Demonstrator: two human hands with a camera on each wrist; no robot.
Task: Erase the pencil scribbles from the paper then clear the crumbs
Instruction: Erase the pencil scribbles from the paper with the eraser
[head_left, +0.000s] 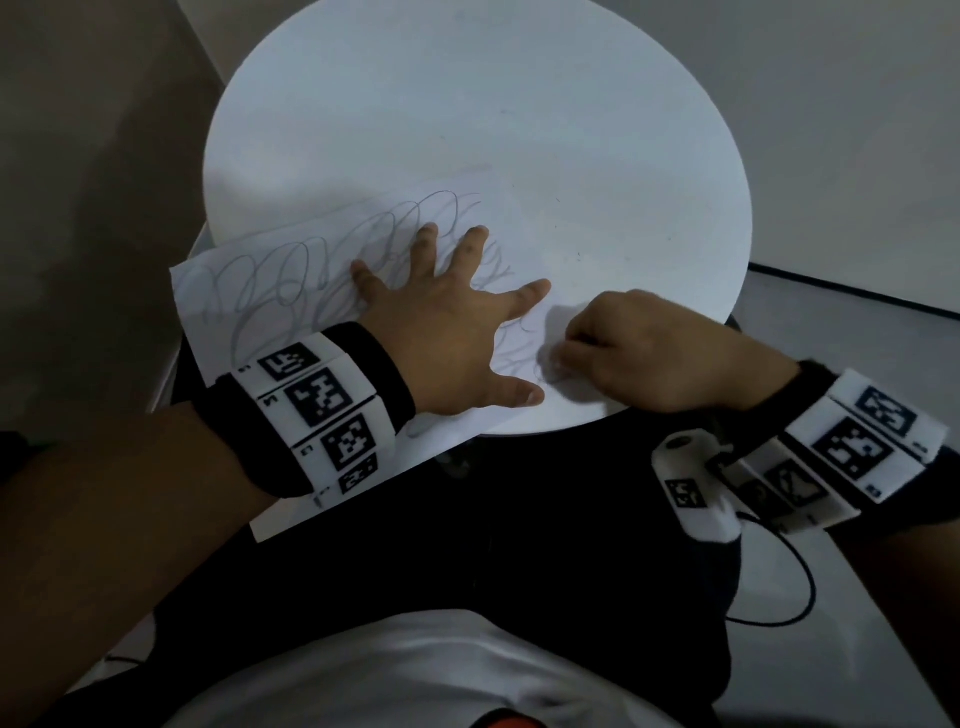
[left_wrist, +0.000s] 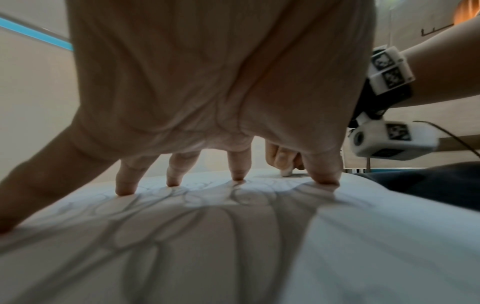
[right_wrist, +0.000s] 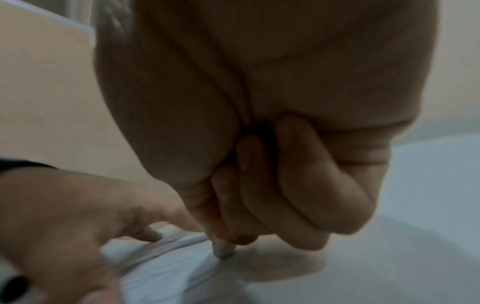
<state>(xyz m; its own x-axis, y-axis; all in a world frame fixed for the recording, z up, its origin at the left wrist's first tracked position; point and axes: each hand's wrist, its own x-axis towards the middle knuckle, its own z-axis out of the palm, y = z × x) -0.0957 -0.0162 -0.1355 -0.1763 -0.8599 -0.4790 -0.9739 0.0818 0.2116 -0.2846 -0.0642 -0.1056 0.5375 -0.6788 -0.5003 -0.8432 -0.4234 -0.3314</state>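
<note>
Rubbing an eraser (right_wrist: 223, 250) pinched in right hand (head_left: 644, 353) beside the splayed, flat left hand (head_left: 447, 332), the paper (head_left: 260, 291) could crease if pressure slips.

The left hand (head_left: 447, 332) presses spread fingers on the scribbled paper (head_left: 249, 291); the right hand (head_left: 644, 353) is curled beside it.

Dim indoor light, soft shadows under the hands, right wrist view blurred, wide-angle bending at edges

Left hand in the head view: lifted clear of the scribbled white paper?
No. The left hand lies spread on the scribbled white paper sheet, fingertips pressing it down onto the round white table.
</note>
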